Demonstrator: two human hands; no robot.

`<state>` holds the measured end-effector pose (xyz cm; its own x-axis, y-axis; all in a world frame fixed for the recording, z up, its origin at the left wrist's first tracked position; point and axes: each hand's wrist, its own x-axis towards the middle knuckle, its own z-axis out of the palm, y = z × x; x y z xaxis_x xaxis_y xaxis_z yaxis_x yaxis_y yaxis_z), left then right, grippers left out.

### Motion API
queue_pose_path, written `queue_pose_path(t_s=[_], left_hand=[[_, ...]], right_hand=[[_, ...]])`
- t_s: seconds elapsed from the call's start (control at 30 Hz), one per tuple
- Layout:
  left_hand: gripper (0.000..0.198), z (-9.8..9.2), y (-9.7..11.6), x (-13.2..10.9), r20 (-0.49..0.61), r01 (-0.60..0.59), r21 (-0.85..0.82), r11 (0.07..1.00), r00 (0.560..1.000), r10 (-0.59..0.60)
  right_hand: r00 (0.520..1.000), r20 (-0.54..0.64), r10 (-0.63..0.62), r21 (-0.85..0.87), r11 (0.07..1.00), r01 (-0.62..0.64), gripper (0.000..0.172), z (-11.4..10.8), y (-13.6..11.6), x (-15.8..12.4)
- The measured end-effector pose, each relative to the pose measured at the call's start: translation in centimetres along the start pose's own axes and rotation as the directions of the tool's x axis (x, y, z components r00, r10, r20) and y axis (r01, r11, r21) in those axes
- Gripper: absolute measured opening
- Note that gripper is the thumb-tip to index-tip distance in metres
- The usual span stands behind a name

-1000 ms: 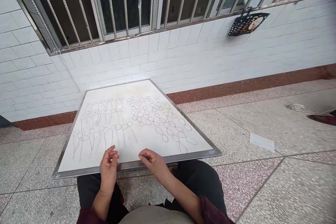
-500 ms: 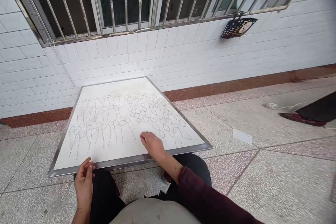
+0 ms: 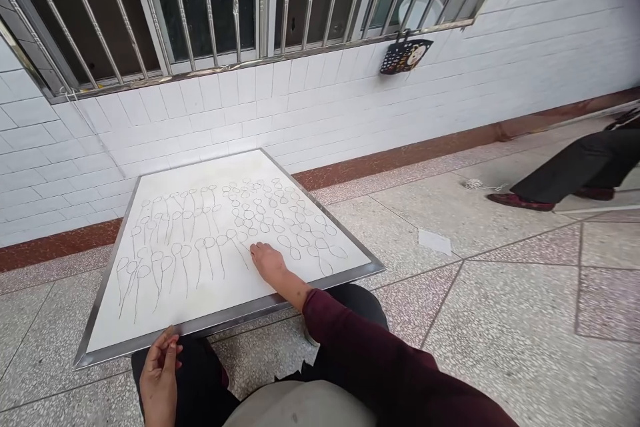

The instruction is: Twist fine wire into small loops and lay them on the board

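Observation:
A white board in a metal frame [image 3: 230,317] rests across my knees, with several thin looped wire pieces [image 3: 280,220] laid out in rows on it. My right hand [image 3: 267,261] lies on the board near its middle, fingers curled and pressed down among the wire loops; what they pinch, if anything, is too small to see. My left hand [image 3: 159,373] hovers just below the board's near edge over my dark trousers, fingers loosely curled and pinched together with nothing that I can make out in them.
A white tiled wall with a barred window [image 3: 210,7] stands behind the board. A small dark basket [image 3: 405,55] hangs from the sill. Another person's legs and shoes [image 3: 565,173] cross the terrazzo floor at the right. A paper scrap [image 3: 434,241] lies on the floor.
My right hand has reached forward onto the board among the loops. My left hand has dropped back off the board's edge. The other person's legs have come into view at the right.

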<state>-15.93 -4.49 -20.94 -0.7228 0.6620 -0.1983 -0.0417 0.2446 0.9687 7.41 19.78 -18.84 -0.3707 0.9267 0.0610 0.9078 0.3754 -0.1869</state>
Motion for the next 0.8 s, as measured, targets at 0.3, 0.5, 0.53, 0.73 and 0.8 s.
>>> queue_pose_path(t_s=[0.3,0.5,0.53,0.73,0.8], left_hand=[[0.063,0.8,-0.3,0.2,0.033,-0.001,0.051,0.999,0.999,-0.001],[0.065,1.4,-0.6,0.6,0.056,0.013,0.069,0.998,0.998,-0.017],[0.065,1.4,-0.7,0.7,0.061,0.013,0.073,0.997,0.998,-0.018],[0.067,1.7,-1.0,1.1,0.076,0.042,0.122,0.992,0.996,-0.052],[0.069,1.9,-0.8,1.1,0.084,0.056,0.124,0.991,0.994,-0.067]], right_hand=[[1.0,0.002,0.029,0.064,0.998,-0.029,0.02,0.4,0.1,1.2],[0.998,-0.042,0.044,0.164,0.986,-0.037,0.022,0.7,0.4,1.1],[0.997,-0.051,0.053,0.184,0.982,-0.043,0.023,0.7,0.7,1.0],[0.983,-0.11,0.147,0.287,0.952,-0.11,0.021,0.2,3.5,2.3],[0.981,-0.118,0.152,0.308,0.945,-0.109,0.021,0.2,4.1,3.2]])
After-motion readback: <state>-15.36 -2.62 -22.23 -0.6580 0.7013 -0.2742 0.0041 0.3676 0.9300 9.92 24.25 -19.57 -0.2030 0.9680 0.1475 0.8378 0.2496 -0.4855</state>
